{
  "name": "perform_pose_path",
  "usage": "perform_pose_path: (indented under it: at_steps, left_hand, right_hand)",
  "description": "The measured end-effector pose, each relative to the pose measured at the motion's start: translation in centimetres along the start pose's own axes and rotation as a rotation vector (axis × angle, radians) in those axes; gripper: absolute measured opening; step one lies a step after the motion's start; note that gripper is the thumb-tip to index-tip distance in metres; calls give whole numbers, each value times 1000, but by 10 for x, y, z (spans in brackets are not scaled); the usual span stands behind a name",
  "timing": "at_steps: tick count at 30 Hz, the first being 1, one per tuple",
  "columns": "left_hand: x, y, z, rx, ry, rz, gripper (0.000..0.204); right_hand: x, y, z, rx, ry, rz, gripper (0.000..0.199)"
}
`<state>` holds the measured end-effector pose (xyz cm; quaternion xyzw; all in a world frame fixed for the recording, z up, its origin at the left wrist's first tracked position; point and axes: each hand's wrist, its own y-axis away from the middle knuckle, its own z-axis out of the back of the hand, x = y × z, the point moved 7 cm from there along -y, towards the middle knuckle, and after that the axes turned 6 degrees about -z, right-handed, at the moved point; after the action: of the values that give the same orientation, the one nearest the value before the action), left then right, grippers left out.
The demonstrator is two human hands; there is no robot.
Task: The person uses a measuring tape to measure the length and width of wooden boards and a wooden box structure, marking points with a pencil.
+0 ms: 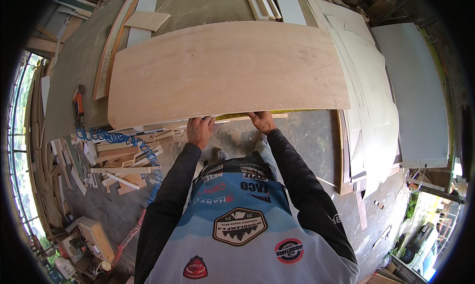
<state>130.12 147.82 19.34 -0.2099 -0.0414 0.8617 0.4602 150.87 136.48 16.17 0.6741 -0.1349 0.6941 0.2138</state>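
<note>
Together, two hands (pixel 200 131) (pixel 262 121) beside one wooden panel (pixel 227 69), one yellow tape (pixel 231 116) alongside, grip unclear.

Daylight glares from both sides, washing out the white sheets (pixel 378 140), while fisheye edges darken to black.

Left hand (pixel 200 131) partly hidden by wooden panel (pixel 227 71), right hand (pixel 262 121) likewise, markings on yellow tape (pixel 226 117) illegible
</note>
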Motion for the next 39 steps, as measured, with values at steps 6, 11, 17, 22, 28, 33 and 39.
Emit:
perform_pose_path:
  at_steps: [6,11,17,22,28,33,39]
  left_hand:
    - [-4,0,4,-81,-16,-44,26]
    - [-7,-2,9,-68,-18,-48,26]
    - [0,-1,0,-14,12,-13,25]
    - [0,-1,1,-44,21,-35,23]
    - [-10,-9,13,-7,30,-42,23]
    - [2,-2,1,-13,-4,-16,25]
    - [-10,-10,12,36,26,-8,24]
  right_hand:
    - [2,-2,-1,47,134,6,33]
    - [14,1,-2,42,155,-33,33]
    - [6,-3,0,55,258,17,34]
    - [1,-6,1,30,310,95,33]
    - [6,-4,2,5,361,117,34]
    - [15,-2,-3,17,349,93,35]
    - [0,-6,2,25,321,91,35]
